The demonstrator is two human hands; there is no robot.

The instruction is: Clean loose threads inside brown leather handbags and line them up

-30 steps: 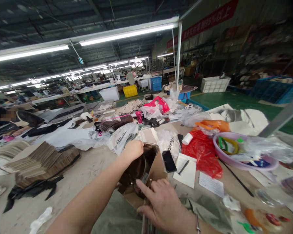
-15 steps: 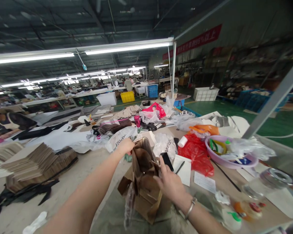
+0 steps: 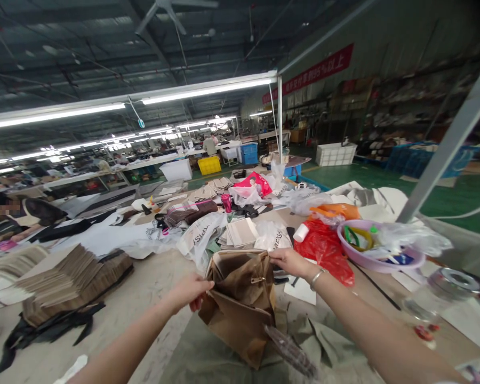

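A brown bag (image 3: pixel 240 320) stands open at the top on grey-green cloth (image 3: pixel 184 346) in the lower middle. My left hand (image 3: pixel 194 290) pinches its left upper edge. At the right upper corner, my right hand (image 3: pixel 290 261) grips the rim. Inside the bag, brown lining and a small zipper pull (image 3: pixel 258 280) show. A clear crumpled plastic strip (image 3: pixel 290 349) hangs out at its lower right. The fingertips behind the bag's edges are partly hidden.
Stacked beige pieces (image 3: pixel 64 274) lie left, with black strips (image 3: pixel 48 330) before them. A red plastic bag (image 3: pixel 324 250), a lilac basin (image 3: pixel 368 261) and a clear jar (image 3: pixel 440 296) are right. A metal post (image 3: pixel 448 144) slants up at right. A person sits far left.
The bag has turned, and its mouth is wider. My left hand has moved down along its left side; my right hand has moved up and now grips the rim.
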